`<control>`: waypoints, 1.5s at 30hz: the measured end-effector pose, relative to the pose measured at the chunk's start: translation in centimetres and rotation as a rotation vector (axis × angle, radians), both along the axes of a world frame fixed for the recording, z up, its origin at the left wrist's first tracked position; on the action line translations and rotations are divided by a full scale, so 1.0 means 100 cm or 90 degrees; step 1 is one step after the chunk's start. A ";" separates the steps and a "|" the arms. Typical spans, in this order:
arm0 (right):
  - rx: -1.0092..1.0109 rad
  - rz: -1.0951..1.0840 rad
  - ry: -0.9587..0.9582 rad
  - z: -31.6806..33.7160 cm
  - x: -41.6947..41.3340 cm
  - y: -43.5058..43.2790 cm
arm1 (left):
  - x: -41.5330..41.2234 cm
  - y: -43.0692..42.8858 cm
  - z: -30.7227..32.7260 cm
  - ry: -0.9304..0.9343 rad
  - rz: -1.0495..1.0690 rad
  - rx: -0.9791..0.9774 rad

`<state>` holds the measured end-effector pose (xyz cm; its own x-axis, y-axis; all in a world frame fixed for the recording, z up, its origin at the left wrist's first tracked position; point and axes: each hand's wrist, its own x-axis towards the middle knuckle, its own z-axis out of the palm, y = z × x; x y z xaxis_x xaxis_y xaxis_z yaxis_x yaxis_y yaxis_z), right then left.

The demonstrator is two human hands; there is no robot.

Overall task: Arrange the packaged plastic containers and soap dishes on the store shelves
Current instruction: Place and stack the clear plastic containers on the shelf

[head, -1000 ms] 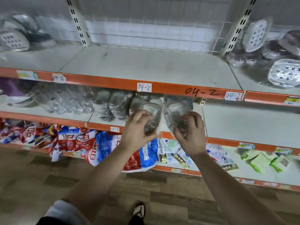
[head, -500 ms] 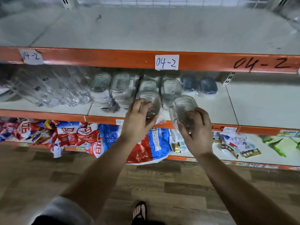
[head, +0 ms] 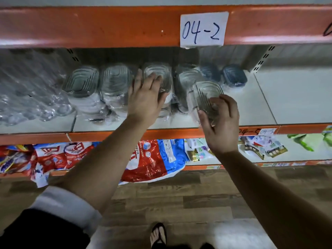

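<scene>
Container (head: 162,74) under flat left hand (head: 145,101); ribbed dish (head: 206,92) gripped by right hand (head: 221,128).

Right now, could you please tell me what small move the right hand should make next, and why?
Probably ease the clear container back and set it down. The right hand grips it tilted near the front edge of the middle shelf, just ahead of the row, with bare shelf beneath; the left hand rests on a neighbouring pack.

Clear dishes (head: 81,80) in bags: five. Blue dishes (head: 233,76): two. Paper tags (head: 203,29) with numbers: two. Left hand (head: 145,101), right hand (head: 221,128) – two hands. Foot (head: 159,234) in sandal: one. Orange shelf edges (head: 107,26): three.
</scene>
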<state>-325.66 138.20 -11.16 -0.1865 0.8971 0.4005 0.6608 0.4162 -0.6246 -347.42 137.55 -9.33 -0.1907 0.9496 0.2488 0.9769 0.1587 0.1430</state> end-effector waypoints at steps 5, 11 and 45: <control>0.017 -0.007 -0.007 -0.003 -0.004 0.012 | 0.004 -0.013 -0.011 -0.022 -0.030 0.044; 0.024 -0.021 -0.014 0.002 -0.023 0.030 | 0.020 -0.048 -0.024 -0.037 -0.055 0.190; -0.083 0.009 0.074 0.127 0.141 -0.059 | 0.189 -0.135 0.119 -0.038 -0.139 0.035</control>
<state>-311.52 132.32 1.58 -0.1589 0.9404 0.3007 0.5758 0.3357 -0.7455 -328.56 124.08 2.53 0.0015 0.9553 0.2955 0.9767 -0.0648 0.2045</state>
